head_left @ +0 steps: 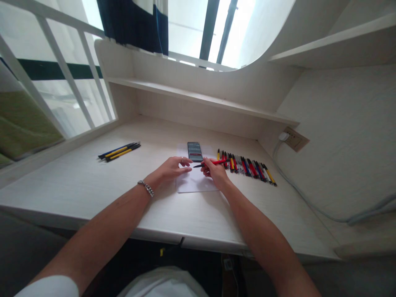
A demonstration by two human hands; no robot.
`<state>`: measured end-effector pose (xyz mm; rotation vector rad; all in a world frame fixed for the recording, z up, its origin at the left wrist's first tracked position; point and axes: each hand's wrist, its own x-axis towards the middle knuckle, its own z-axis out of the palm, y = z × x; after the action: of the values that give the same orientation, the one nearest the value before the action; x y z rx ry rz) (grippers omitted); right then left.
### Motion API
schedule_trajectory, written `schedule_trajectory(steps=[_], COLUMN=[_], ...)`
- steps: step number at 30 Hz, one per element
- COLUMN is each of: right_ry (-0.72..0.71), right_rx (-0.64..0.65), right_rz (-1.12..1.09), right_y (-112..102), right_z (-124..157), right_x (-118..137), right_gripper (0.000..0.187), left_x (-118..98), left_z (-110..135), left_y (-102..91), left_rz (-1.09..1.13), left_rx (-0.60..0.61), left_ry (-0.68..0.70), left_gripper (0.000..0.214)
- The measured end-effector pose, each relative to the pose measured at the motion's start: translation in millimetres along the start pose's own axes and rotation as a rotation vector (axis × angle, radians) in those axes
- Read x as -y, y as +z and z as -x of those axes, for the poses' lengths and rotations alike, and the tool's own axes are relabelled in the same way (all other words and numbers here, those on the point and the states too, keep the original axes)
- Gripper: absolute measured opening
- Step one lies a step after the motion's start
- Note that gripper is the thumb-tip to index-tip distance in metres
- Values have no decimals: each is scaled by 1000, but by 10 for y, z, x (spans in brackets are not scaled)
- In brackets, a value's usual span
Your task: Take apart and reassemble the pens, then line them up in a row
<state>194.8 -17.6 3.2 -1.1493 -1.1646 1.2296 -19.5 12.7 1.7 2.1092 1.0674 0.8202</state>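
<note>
My right hand holds a red pen with a black tip, which points left over the white paper. Facing it, my left hand hovers at the paper's left side with thumb and fingers apart and nothing between them; a ring and a chain bracelet show on it. A dark phone with a lit screen lies at the paper's far end, just beyond both hands. Right of my right hand, a row of pens in red, yellow, blue, black and clear lies side by side.
Several blue, yellow and black pens lie bunched on the left of the white desk. A wall socket with a white plug is at the right, its cable running down the wall. A low shelf spans the back.
</note>
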Motion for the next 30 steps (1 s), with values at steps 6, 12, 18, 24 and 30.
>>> schedule_trajectory(steps=[6, 12, 18, 24, 30], right_ry=[8, -10, -36, 6, -174], right_rx=[119, -113, -90, 71, 253], right_rz=[49, 12, 134, 251, 658], right_y=[89, -177, -200, -202, -284], right_z=[74, -31, -42, -42, 10], right_x=[41, 143, 67, 17, 106], right_gripper=[48, 50, 50, 39, 22], left_x=[-110, -85, -93, -63, -14], left_z=[25, 21, 40, 22, -4], left_y=[92, -8, 35, -13, -60], left_rz=[-18, -113, -145, -103, 3], left_rx=[77, 9, 32, -64, -183], left_ry=[83, 9, 36, 29, -38], left_gripper=[34, 26, 25, 21, 22])
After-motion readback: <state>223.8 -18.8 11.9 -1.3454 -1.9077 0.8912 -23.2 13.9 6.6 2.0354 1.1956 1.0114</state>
